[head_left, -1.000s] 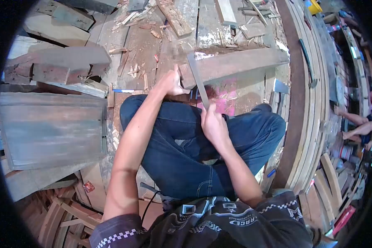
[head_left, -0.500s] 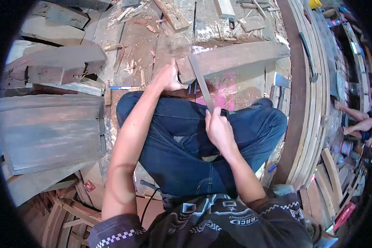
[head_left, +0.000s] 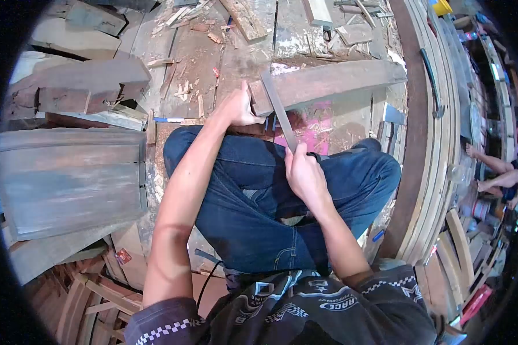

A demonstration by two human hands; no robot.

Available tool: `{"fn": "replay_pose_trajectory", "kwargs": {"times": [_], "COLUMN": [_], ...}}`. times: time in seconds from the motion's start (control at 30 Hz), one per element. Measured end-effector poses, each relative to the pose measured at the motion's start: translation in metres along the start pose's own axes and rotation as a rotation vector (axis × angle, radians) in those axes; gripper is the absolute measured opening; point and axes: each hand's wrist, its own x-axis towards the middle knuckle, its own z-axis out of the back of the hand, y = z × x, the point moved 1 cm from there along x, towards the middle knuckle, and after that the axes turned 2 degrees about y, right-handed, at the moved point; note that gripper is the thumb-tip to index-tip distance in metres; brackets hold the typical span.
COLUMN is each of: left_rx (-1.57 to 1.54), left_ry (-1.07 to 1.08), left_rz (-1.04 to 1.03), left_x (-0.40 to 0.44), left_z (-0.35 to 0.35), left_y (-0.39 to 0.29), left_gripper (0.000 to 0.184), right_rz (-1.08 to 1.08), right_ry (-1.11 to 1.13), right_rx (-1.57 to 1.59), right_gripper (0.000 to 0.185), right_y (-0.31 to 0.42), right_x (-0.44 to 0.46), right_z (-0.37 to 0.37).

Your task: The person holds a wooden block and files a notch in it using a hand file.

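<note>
The plank floor (head_left: pixel 198 63), strewn with wood chips, spreads in front of the person's crossed legs (head_left: pixel 253 213). A broad wooden panel (head_left: pixel 72 178) lies to the left, and long boards (head_left: pixel 406 149) run along the right side. Beyond the legs, a thick, gently curved piece of wood (head_left: pixel 334 83) stretches from the left hand (head_left: pixel 236 108) out to the right, ahead of the right hand (head_left: pixel 306 172). A long, flat metal blade (head_left: pixel 279 112) slants over the wood close to its left end, its far tip near the wood's far edge; whether it touches the surface, I cannot tell.

The left hand is partly open, thumb and fingers spread apart and set against the wood's left end. The right hand is closed around the near end of the blade, well apart from the wood, in front of the person's lap; its grip hides that end.

Under and just beside the wood, a pink patch (head_left: pixel 316 129) shows, sprinkled with shavings. A small blue item (head_left: pixel 378 236) lies past the right knee.
</note>
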Motion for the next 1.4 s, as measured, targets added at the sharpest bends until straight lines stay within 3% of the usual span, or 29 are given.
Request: {"fn": "replay_pose_trajectory", "kwargs": {"times": [0.27,0.33,0.37,0.47,0.5,0.63,0.7,0.97,1.03,1.2,1.4], "left_rx": [-0.064,0.019,-0.087,-0.056,-0.072,-0.089,-0.029,0.054,-0.097,0.014,0.033], "left_ry": [0.042,0.013,-0.011,-0.083,-0.056,0.014,0.048,-0.071,-0.170,0.053,-0.004], "left_rz": [0.030,0.017,-0.075,-0.032,-0.030,-0.107,-0.007,-0.036,-0.220,-0.003,-0.016], "left_x": [-0.004,-0.007,-0.001,-0.005,-0.002,0.002,-0.001,-0.002,0.001,-0.003,0.006], "left_z": [0.001,0.001,-0.005,-0.005,-0.007,0.000,0.000,-0.006,-0.011,-0.001,-0.009], "left_y": [-0.010,-0.010,0.003,0.001,0.001,0.001,-0.004,0.000,0.007,-0.003,0.013], "left_gripper": [0.127,0.125,0.123,0.116,0.108,0.109,0.109,0.105,0.105,0.119,0.124], "right_rz": [0.068,0.062,0.041,0.019,0.012,0.076,0.070,-0.015,0.012,0.086,-0.021], "right_ry": [-0.095,-0.076,-0.047,0.002,0.002,-0.073,-0.082,0.033,0.008,-0.099,0.008], "right_rx": [-0.006,0.008,0.018,0.006,0.011,0.019,-0.016,-0.013,0.003,-0.012,0.023], "right_gripper": [0.035,0.036,0.036,0.035,0.035,0.035,0.036,0.034,0.034,0.035,0.034], "right_y": [0.010,0.007,0.007,0.000,0.003,0.007,0.014,0.001,0.006,0.010,0.010], "right_x": [0.049,0.034,0.021,0.003,0.006,0.046,0.058,0.002,0.009,0.058,0.001], "right_z": [-0.006,-0.003,-0.001,-0.005,-0.001,-0.009,-0.005,-0.004,-0.004,-0.006,-0.016]}}
